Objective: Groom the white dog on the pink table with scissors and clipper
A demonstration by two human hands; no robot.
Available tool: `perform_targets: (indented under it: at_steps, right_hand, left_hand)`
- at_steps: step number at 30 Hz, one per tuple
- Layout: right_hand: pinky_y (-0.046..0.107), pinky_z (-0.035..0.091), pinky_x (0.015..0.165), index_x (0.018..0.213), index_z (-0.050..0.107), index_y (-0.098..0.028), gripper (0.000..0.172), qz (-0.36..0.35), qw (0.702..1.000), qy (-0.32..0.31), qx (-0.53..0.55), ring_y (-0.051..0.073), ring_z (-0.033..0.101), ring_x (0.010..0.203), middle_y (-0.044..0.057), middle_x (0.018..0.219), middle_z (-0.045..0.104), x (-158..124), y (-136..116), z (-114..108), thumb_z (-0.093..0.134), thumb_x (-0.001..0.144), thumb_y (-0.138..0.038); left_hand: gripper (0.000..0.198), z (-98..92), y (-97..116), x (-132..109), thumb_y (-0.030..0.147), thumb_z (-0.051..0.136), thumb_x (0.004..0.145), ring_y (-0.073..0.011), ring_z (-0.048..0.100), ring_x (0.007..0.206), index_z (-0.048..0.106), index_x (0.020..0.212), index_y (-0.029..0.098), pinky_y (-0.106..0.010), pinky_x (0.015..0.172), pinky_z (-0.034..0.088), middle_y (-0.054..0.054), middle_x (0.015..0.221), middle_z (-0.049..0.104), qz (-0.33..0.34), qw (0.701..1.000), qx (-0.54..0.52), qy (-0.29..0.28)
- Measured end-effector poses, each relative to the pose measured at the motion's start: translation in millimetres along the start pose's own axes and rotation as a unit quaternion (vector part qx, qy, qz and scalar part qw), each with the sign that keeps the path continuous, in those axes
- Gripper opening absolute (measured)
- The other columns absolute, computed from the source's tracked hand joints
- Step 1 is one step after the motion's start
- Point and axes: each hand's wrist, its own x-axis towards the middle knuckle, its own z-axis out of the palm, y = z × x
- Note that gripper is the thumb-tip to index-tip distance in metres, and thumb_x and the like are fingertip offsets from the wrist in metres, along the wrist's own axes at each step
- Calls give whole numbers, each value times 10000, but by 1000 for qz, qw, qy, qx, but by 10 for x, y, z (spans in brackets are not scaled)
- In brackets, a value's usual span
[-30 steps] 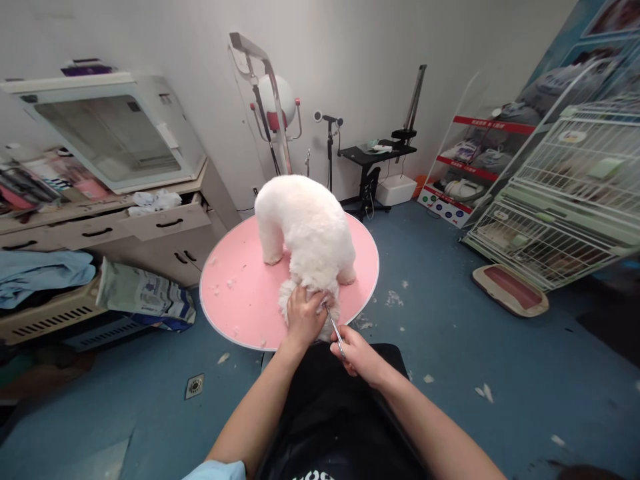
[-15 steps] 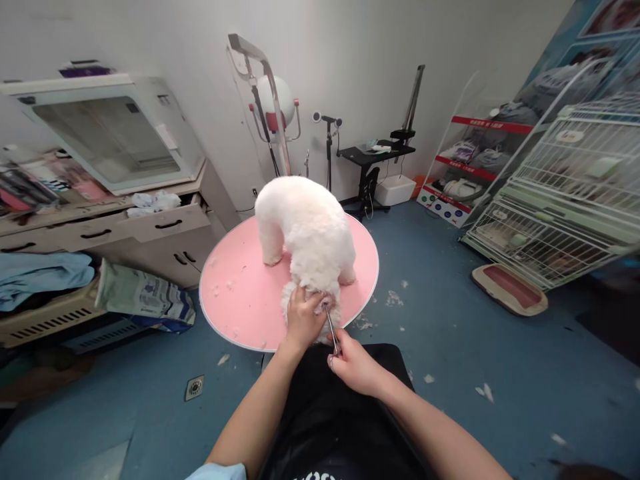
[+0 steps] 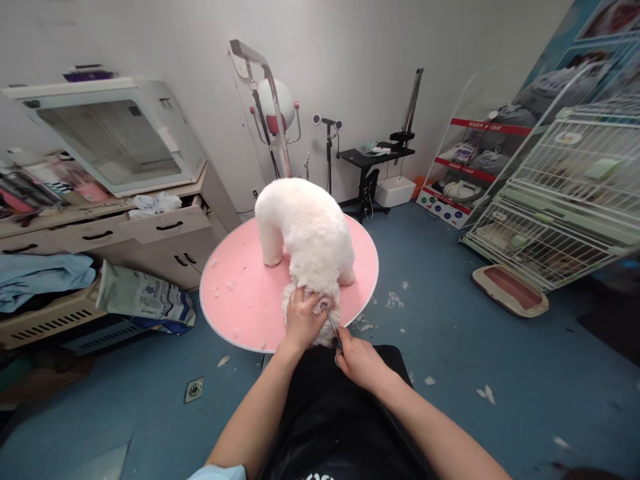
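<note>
Pink bench point(image 3: 235, 280) underfoot, the white dog point(image 3: 313, 223) could get jabbed in the ear point(image 3: 323, 305) my left hand point(image 3: 302, 320) grasps if it jerks against the ring-handled metal tool point(image 3: 332, 322) my right hand point(image 3: 361, 363) grips.

The dog point(image 3: 315, 227) stands on the surface point(image 3: 240, 293) before me, drawers point(image 3: 150, 230) left, cages point(image 3: 543, 217) right, a stand point(image 3: 329, 145) behind it.

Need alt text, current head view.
A person's left hand holds the head of a white dog; the right hand points a slim metal tool at its apparent ear. The dog stands on a round pink table; pale tufts lie on the blue floor.
</note>
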Motion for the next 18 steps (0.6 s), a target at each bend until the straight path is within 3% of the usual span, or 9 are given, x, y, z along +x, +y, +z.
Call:
perform_targets:
  at_steps: [5, 8, 11, 14, 18]
  right_hand:
    - [326, 398, 702, 1326, 431, -114, 490, -16, 999, 23, 30, 249, 643, 787, 123, 926, 689, -38, -2, 53, 460, 843, -193]
    - [279, 353, 616, 1185, 486, -155, 376, -11, 987, 32, 159, 177, 559, 647, 1, 713, 599, -80, -48, 23, 511, 817, -232]
    - [250, 318, 559, 997, 513, -195, 253, 10, 950, 18, 313, 122, 440, 571, -72, 606, 464, -97, -106, -84, 578, 756, -243]
    - [235, 308, 539, 872, 497, -200, 199, 36, 909, 8, 415, 95, 386, 564, -78, 623, 432, -73, -171, -213, 601, 704, -228]
    - [222, 222, 454, 910, 449, -218, 197, 85, 849, -51, 518, 58, 289, 432, -108, 590, 367, -7, -263, -308, 536, 738, -261]
  left_hand:
    - [220, 3, -2, 19, 259, 750, 752, -284, 558, 1079, 760, 972, 244, -403, 932, 506, -106, 1133, 566, -14, 1000, -3, -4]
    - [209, 2, -3, 32, 252, 732, 761, -285, 557, 1061, 758, 968, 235, -406, 924, 505, -111, 1126, 560, -14, 1000, 4, -7]
    - [234, -2, 1, 36, 228, 722, 757, -285, 556, 1046, 756, 988, 243, -409, 916, 503, -111, 1120, 561, -6, 1000, 14, -7]
    - [276, 0, 7, 24, 204, 723, 745, -302, 547, 1054, 755, 1015, 248, -422, 913, 500, -121, 1121, 562, 5, 1000, 25, -3]
    - [288, 15, 12, -5, 193, 721, 741, -328, 527, 1111, 759, 1020, 251, -438, 929, 492, -138, 1166, 550, 18, 999, 36, 2]
